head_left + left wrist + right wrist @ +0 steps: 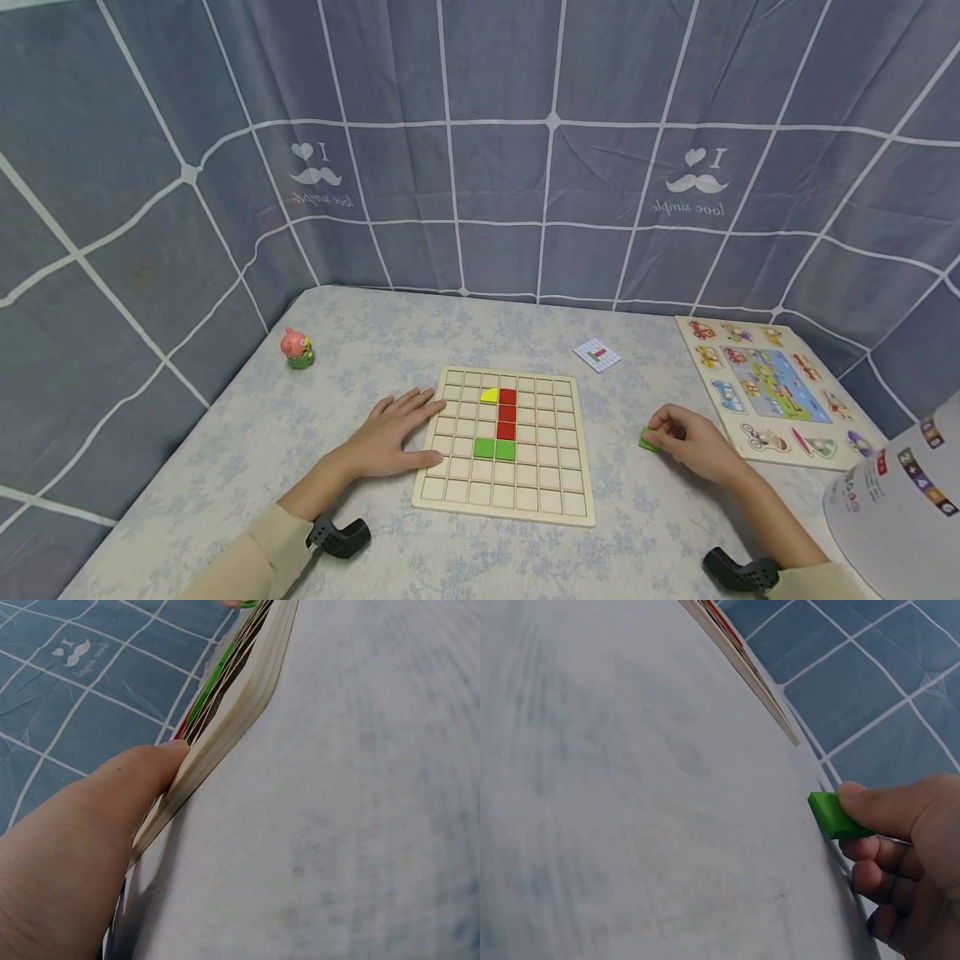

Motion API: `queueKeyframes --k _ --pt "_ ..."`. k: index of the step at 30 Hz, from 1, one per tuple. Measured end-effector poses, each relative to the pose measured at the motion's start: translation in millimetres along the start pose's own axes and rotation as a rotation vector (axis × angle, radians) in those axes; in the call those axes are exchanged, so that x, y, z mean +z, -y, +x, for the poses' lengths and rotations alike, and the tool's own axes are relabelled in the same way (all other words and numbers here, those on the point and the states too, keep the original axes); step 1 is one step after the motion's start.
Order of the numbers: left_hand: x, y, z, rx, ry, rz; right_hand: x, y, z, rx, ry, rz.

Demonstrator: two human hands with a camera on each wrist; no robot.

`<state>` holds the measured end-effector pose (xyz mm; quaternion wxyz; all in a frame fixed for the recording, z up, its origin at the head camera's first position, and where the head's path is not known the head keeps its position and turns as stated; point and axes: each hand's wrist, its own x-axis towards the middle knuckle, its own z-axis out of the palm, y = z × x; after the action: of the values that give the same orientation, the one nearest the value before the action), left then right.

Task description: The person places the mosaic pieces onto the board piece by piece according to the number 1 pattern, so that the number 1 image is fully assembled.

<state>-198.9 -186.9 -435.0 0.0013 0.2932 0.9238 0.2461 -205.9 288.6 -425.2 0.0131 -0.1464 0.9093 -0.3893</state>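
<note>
A wooden grid board point(551, 479) lies flat on the table with a yellow quarter-round tile point(490, 395), three red square tiles point(507, 413) in a column and two green square tiles point(484, 448) set in its cells. My left hand point(390, 437) rests at the board's left edge, fingers extended and spread, thumb touching the rim. To the right of the board, my right hand point(690, 440) pinches a green square tile point(836, 816) between thumb and fingers, just over the table. The other right fingers curl under, as the right wrist view shows.
A small pattern card point(597, 355) lies behind the board to the right. A picture puzzle board point(720, 392) sits at the far right, with a white tub point(900, 500) in front of it. A pink-headed figurine point(297, 348) stands at the left. Grey-blue curtains point(495, 175) hang behind.
</note>
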Motion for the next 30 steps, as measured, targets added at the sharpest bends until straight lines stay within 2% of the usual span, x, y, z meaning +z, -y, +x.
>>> queueKeyframes --k 7,15,30 --pt "-0.5 0.3 0.1 0.001 -0.003 0.006 8.2 10.3 0.4 -0.046 -0.021 0.084" --pt "1.3 1.9 -0.3 -0.004 -0.005 0.0 19.3 19.8 4.8 -0.062 -0.015 0.094" --pt "0.6 1.2 -0.7 -0.011 0.006 0.0 39.0 45.9 15.2 -0.139 0.071 0.162"
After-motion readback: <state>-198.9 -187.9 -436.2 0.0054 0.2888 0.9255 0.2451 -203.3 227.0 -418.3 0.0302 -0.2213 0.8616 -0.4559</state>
